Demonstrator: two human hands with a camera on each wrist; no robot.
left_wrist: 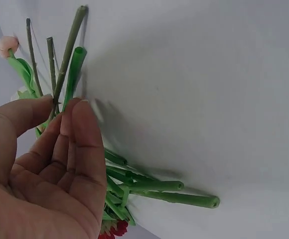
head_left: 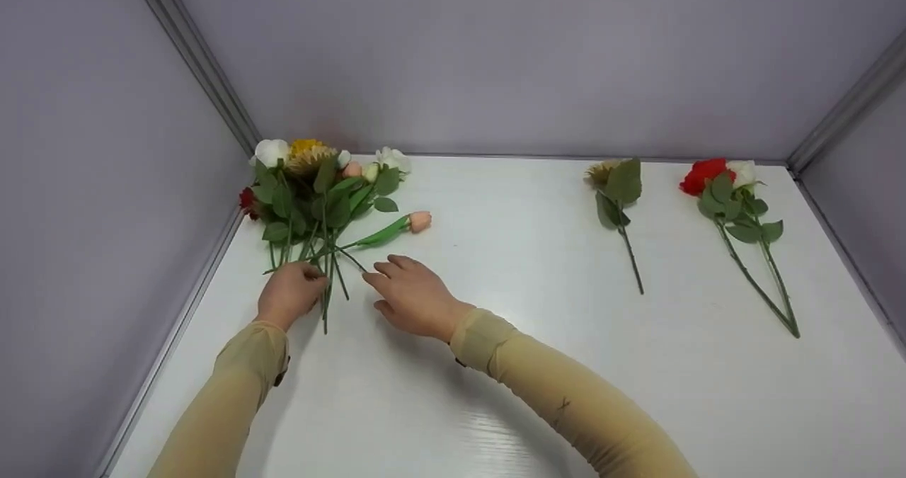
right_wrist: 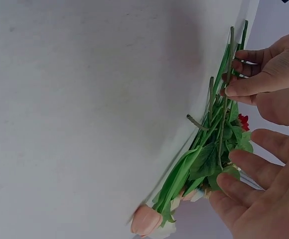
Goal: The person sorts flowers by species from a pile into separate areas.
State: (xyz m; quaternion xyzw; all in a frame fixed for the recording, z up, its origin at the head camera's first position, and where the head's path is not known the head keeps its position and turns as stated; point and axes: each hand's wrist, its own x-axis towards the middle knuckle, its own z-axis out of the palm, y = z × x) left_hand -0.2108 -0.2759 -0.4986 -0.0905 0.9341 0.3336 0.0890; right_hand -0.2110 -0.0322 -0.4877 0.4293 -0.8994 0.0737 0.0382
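Note:
A bunch of artificial flowers (head_left: 322, 205), with white, yellow, peach and dark red heads, lies at the back left of the white table. My left hand (head_left: 291, 294) is at the lower stems and pinches a thin flower stem (left_wrist: 61, 84) between thumb and fingers. Which head that stem bears is hidden among the leaves. Beside it, my right hand (head_left: 417, 297) has its fingers spread and holds nothing, fingertips close to a stem end. A peach tulip (head_left: 420, 221) points out to the right of the bunch, its stem crossing the others.
One beige flower (head_left: 601, 172) with large leaves lies on the table (head_left: 524, 251) right of centre. Farther right, a red rose (head_left: 705, 175) and a white flower (head_left: 742, 173) lie with their stem ends together. Grey panels (head_left: 495, 60) wall the back and sides.

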